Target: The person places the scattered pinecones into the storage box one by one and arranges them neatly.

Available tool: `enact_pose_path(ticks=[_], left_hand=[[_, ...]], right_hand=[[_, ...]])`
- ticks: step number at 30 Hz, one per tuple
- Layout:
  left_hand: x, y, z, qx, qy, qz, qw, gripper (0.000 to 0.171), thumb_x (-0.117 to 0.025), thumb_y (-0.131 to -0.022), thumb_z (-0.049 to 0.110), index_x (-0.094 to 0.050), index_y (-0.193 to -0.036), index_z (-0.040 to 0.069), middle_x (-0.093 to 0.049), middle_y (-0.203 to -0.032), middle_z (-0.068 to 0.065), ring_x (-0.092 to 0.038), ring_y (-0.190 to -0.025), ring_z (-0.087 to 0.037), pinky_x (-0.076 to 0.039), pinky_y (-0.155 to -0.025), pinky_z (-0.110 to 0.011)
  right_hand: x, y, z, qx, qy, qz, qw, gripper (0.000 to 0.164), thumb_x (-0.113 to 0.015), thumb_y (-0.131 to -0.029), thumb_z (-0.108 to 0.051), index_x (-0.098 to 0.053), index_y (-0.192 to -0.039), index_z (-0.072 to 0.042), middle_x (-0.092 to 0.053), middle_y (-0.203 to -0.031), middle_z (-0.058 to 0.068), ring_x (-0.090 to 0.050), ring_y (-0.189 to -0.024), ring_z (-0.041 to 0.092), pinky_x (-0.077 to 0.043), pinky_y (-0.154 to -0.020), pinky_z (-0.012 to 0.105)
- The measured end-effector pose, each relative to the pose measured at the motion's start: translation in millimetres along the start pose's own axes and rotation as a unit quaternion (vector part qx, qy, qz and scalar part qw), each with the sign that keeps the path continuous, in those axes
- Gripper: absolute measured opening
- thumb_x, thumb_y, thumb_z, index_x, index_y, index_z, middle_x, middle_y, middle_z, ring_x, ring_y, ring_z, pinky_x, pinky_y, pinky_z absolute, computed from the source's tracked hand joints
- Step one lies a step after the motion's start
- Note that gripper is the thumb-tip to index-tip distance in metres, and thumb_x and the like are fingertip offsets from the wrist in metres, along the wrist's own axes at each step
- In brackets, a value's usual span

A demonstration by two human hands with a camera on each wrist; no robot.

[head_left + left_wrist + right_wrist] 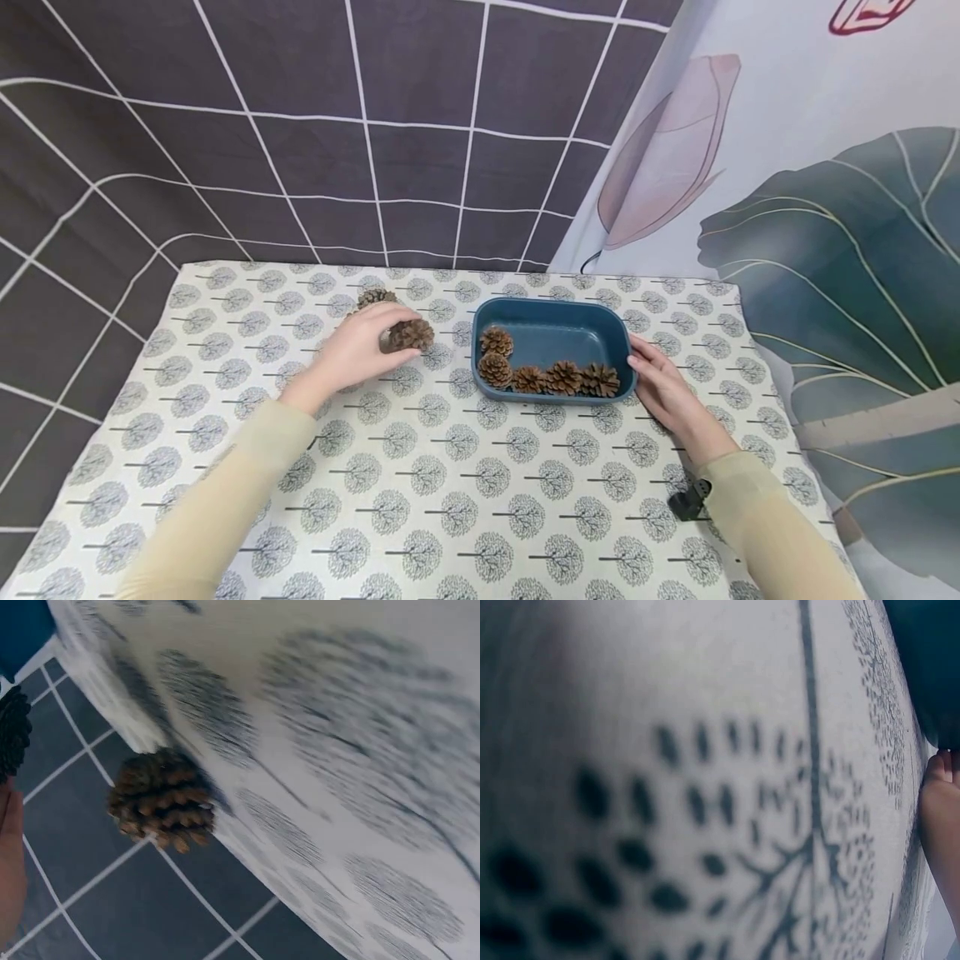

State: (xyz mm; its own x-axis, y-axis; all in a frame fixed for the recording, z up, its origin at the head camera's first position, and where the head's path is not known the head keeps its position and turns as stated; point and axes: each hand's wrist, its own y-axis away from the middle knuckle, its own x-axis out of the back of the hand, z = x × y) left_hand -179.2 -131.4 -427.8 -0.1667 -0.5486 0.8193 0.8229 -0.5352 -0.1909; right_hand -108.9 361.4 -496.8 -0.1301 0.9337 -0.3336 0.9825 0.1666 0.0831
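My left hand (358, 348) grips a brown pine cone (412, 335) between thumb and fingers, left of a dark blue box (553, 398). At the left edge of the left wrist view, that pine cone (13, 731) appears dark beside the hand (10, 862). Another pine cone (375, 297) lies on the cloth just beyond the left hand, partly hidden by it. Inside the box, several pine cones line the left end and near side, one being the cone (564, 377) by the near wall. My right hand (666, 390) rests its extended fingers against the box's right wall.
A tree-patterned cloth (450, 467) covers the table. Dark gridded fabric (420, 158) hangs behind its far edge, and a printed curtain (825, 250) hangs at the right. A small black device (688, 502) sits at the right wrist.
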Motion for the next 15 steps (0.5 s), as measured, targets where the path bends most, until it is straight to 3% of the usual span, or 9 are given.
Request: enact_pose_path(ticks=[9, 15], left_hand=[[-4.5, -29.0, 19.9, -0.011, 0.027, 0.037, 0.9989, 0.058, -0.084, -0.092, 0.032, -0.066, -0.141, 0.007, -0.066, -0.147, -0.016, -0.059, -0.14, -0.038, -0.043, -0.124, -0.059], [-13.5, -47.8, 32.2, -0.004, 0.075, 0.05, 0.9959, 0.057, -0.083, -0.093, 0.03, -0.065, -0.141, 0.006, -0.065, -0.148, -0.015, -0.057, -0.142, -0.036, -0.04, -0.127, -0.055]], right_hand=[[0.4, -0.9, -0.1, 0.0, 0.006, 0.002, 1.0, 0.039, -0.045, -0.111, 0.0, -0.06, -0.138, -0.023, -0.065, -0.14, -0.012, -0.061, -0.129, 0.002, -0.051, -0.109, 0.013], [1.0, 0.1, 0.4, -0.001, 0.002, -0.001, 1.0, 0.039, -0.045, -0.111, 0.0, -0.06, -0.139, -0.023, -0.065, -0.14, -0.011, -0.061, -0.128, 0.002, -0.051, -0.108, 0.013]])
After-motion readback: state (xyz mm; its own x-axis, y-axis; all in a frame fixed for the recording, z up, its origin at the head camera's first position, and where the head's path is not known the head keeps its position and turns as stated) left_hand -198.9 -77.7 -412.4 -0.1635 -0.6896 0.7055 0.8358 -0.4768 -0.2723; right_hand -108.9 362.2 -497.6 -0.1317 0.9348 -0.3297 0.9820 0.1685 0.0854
